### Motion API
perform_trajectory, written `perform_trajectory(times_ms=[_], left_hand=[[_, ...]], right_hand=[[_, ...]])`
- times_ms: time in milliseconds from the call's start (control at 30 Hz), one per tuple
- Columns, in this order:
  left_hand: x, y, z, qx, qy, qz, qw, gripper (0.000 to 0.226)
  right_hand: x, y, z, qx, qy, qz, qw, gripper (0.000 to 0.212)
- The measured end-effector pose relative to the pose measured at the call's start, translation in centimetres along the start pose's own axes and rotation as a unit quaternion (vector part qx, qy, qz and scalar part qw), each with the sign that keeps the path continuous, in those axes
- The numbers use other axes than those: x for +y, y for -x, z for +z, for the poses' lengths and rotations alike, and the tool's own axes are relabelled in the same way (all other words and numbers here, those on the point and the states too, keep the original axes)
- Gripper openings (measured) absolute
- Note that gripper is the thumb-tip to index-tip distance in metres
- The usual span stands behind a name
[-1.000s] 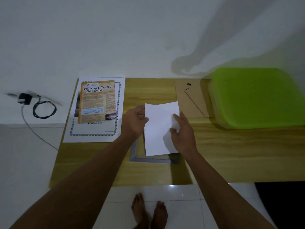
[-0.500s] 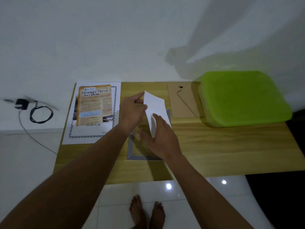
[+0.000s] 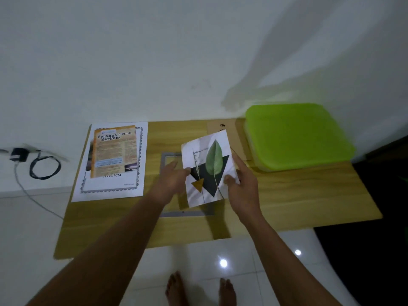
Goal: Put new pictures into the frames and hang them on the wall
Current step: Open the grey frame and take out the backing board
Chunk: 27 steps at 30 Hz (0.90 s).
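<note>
- Head view: the leaf print (image 3: 207, 171), a sheet showing a green leaf over dark and orange triangles, is held face up and tilted above the grey picture frame (image 3: 171, 155), which lies flat on the wooden bench (image 3: 298, 195).
- The left hand (image 3: 174, 180) has its grip closed on the print's left edge, thumb on the printed face about halfway down, fingers hidden behind the sheet.
- The right hand (image 3: 244, 184) has its grip closed on the right edge, thumb on the face low down, fingers reaching up behind the sheet.
- The print thus lies between the two hands, its top corner reaching over the brown backing board (image 3: 223, 131) at the bench's far edge.
- Only the frame's upper left corner and bottom rail show; the rest is hidden by the print and hands.
- A printed poster (image 3: 114, 151) lies on a white bordered sheet (image 3: 110, 188) at the bench's left end, well apart from the hands.
- A lime-green plastic lid (image 3: 295, 135) sits at the right end, just beside the backing board.
- A black charger and cable (image 3: 39, 164) lie by the wall to the left of the bench.
</note>
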<state>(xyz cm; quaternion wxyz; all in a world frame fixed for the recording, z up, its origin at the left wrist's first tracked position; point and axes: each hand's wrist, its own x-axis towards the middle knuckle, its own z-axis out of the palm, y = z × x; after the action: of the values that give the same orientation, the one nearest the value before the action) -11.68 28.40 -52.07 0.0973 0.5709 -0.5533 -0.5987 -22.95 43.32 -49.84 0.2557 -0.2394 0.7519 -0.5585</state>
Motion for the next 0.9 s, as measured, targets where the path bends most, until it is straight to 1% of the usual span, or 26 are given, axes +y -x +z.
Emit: perform_trajectory(times_ms=[67, 133, 200, 267, 367, 433, 500, 567, 600, 633, 667, 733, 767, 833, 900], left_hand=[[-0.5, 1.2, 0.9, -0.039, 0.056, -0.011, 0.998, 0.045], [-1.3, 2.0, 2.2, -0.059, 0.077, 0.003, 0.995, 0.052], [-2.0, 2.7, 3.8, -0.052, 0.037, 0.04, 0.997, 0.059], [-2.7, 3.2, 5.8, -0.039, -0.037, 0.085, 0.995, 0.062], [-3.2, 4.3, 9.2, -0.02, -0.133, 0.146, 0.98, 0.057], [-3.5, 4.5, 11.4, -0.013, -0.163, 0.164, 0.973, 0.056], [-3.9, 4.3, 13.4, -0.006, -0.208, 0.179, 0.962, 0.057], [-4.3, 3.9, 15.1, 0.0, -0.245, 0.188, 0.951, 0.061], [-4.5, 3.8, 15.8, 0.009, -0.268, 0.187, 0.945, 0.062], [-4.6, 3.8, 16.4, 0.022, -0.307, 0.185, 0.933, 0.064], [-4.5, 3.9, 16.7, 0.038, -0.358, 0.187, 0.914, 0.064], [-4.5, 4.2, 17.2, 0.051, -0.447, 0.204, 0.869, 0.063], [-4.6, 4.3, 17.4, 0.042, -0.468, 0.217, 0.856, 0.062], [-4.9, 4.2, 17.7, 0.005, -0.49, 0.23, 0.841, 0.059], [-5.2, 4.0, 17.7, -0.022, -0.506, 0.231, 0.831, 0.059]], right_hand=[[1.2, 0.4, -1.8, -0.004, -0.011, 0.028, 1.0, 0.061], [2.7, 0.8, -3.7, -0.007, -0.004, 0.059, 0.998, 0.06], [4.8, 1.0, -5.6, -0.017, 0.015, 0.089, 0.996, 0.057], [6.7, 1.0, -7.6, -0.029, 0.044, 0.111, 0.992, 0.056], [8.8, 1.0, -10.6, -0.032, 0.089, 0.121, 0.988, 0.056], [10.1, 0.7, -12.2, -0.048, 0.119, 0.129, 0.983, 0.056], [11.4, 0.3, -13.3, -0.06, 0.152, 0.128, 0.978, 0.051], [12.4, 0.0, -14.1, -0.064, 0.197, 0.1, 0.973, 0.043], [12.8, -0.2, -14.4, -0.065, 0.238, 0.083, 0.965, 0.043], [13.1, -0.4, -14.7, -0.068, 0.29, 0.072, 0.952, 0.048], [13.2, -0.5, -14.8, -0.071, 0.343, 0.059, 0.935, 0.054], [13.3, -0.9, -15.2, -0.077, 0.426, 0.002, 0.902, 0.059], [13.4, -1.2, -15.3, -0.089, 0.449, -0.032, 0.888, 0.06], [14.3, -1.9, -15.6, -0.136, 0.491, -0.079, 0.857, 0.062], [14.9, -2.4, -15.8, -0.192, 0.52, -0.082, 0.829, 0.063]])
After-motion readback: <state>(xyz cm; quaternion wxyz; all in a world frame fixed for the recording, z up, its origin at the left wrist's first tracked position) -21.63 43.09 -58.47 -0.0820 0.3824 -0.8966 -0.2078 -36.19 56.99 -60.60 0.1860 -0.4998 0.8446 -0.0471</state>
